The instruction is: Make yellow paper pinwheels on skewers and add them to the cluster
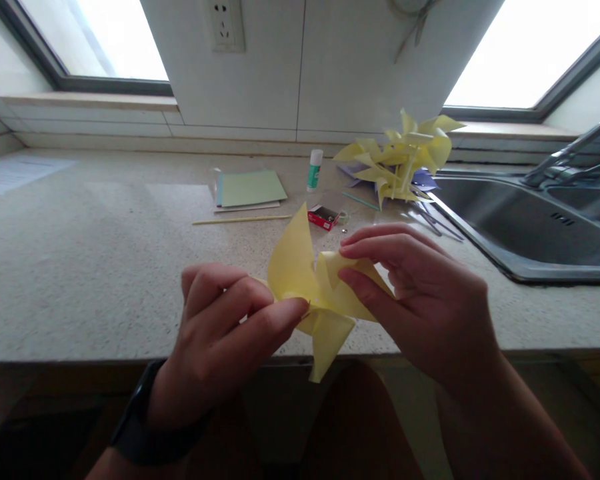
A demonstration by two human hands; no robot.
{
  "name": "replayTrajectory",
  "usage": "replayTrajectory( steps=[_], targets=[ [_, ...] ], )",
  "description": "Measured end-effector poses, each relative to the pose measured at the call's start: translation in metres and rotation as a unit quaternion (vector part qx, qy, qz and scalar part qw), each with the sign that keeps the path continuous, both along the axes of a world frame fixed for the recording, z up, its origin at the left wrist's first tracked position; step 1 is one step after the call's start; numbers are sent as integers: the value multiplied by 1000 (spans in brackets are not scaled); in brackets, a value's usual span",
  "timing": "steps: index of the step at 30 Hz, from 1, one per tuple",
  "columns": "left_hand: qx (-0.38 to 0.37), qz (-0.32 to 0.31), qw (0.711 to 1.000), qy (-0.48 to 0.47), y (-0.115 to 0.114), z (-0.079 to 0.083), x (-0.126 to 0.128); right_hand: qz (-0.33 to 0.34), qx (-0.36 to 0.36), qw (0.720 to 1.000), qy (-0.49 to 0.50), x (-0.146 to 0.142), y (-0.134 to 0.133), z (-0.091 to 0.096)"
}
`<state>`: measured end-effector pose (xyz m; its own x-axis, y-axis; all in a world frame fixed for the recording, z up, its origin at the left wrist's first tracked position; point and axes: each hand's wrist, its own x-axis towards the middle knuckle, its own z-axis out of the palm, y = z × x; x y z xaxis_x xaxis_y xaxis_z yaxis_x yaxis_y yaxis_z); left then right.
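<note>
A yellow paper pinwheel [290, 260] is held between both hands above the counter's front edge. My left hand [230, 320], with a dark watch on its wrist, pinches the paper near the pinwheel's centre, its thumb on top. A small thin pin tip seems to show by that thumb. My right hand [415, 293] grips one curled blade between thumb and fingertips. One blade points up and another hangs down below the centre. Beyond the hands lie an open red box [323, 217] of small pins, a thin wooden stick [243, 219] and a glue stick [315, 170] standing upright.
Several yellow pinwheels [405, 157] are heaped at the back right, over purple paper. A stack of pale green paper [253, 189] lies left of the glue stick. A steel sink [510, 270] is at the right, a printed sheet [20, 172] at the far left.
</note>
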<state>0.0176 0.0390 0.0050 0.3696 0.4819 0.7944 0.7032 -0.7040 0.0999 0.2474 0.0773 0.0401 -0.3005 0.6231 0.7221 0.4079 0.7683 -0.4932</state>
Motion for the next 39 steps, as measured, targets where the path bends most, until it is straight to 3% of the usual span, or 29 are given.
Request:
replayTrajectory(
  steps=[6,39],
  targets=[
    [2,4,1000,-12,2,3,1,3,1,999,-35,-4,-4,3],
    [29,11,999,-35,2,2,-2,42,-15,999,-19,-21,-8,4]
  ],
)
